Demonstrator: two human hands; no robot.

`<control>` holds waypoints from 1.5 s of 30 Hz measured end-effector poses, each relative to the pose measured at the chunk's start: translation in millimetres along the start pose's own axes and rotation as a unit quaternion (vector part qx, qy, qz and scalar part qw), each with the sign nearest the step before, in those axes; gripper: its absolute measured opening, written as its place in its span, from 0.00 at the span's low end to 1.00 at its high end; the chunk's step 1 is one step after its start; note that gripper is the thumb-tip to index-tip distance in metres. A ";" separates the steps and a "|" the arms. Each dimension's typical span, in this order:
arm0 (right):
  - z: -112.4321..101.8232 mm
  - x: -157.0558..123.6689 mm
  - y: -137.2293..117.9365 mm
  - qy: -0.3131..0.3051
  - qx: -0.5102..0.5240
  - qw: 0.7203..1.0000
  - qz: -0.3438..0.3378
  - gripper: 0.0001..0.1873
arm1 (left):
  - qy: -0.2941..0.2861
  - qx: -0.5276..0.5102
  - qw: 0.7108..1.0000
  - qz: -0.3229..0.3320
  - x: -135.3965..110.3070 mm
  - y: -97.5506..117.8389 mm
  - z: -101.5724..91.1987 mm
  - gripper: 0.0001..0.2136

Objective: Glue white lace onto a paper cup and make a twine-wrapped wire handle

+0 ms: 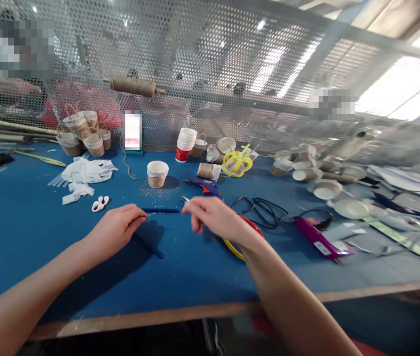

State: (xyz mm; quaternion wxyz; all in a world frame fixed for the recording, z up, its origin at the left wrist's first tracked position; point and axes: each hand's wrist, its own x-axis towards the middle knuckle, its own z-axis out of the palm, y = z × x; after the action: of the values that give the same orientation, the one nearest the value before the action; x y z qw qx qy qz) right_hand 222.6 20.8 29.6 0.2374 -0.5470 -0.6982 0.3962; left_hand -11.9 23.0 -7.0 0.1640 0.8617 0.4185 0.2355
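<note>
My left hand is over the table with thumb and fingers pinched together; whatever they hold is too small to name. By its fingertips lie two dark blue bars, like the handles of one tool, partly hidden by the hand. My right hand has its fingers curled in, and I cannot see what is in them. Beneath it a red and yellow handled tool shows, with a metal tip by the knuckles. Beyond both hands stands a twine-wrapped paper cup with white lace at its rim, pale crumbs around its foot.
A blue glue gun lies behind my right hand, with a black cord and purple device to the right. White lace, wrapped cups with handles, stacked paper cups, a phone and yellow crown-shaped piece are farther back.
</note>
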 end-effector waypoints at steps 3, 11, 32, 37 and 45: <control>-24.5 24.7 14.7 0.209 -0.020 0.978 -0.010 0.06 | 0.006 -0.009 1.000 0.000 -0.6 0.6 -0.8 0.12; -38.3 28.0 29.8 0.199 0.064 0.978 0.018 0.03 | 0.011 -0.013 1.000 0.002 -0.6 0.7 -2.0 0.12; 19.8 0.6 -4.6 -0.200 0.493 0.847 -0.014 0.22 | 0.097 -0.194 0.973 -0.080 -2.1 21.2 -10.8 0.08; 53.2 -1.2 -5.8 -0.343 0.552 0.760 0.027 0.22 | 0.137 -0.246 0.959 -0.045 -5.4 43.6 -13.7 0.07; 62.4 -0.6 -0.6 -0.329 0.541 0.772 0.056 0.23 | 0.112 -0.210 0.971 0.002 -9.4 50.1 -7.7 0.07</control>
State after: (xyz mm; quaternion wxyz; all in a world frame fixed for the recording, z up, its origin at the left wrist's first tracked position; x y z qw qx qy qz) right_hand 174.6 1.8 -5.6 0.2272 -0.2033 -0.3723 0.8766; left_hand 11.1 -13.8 20.9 0.2929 0.7771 0.3739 0.4129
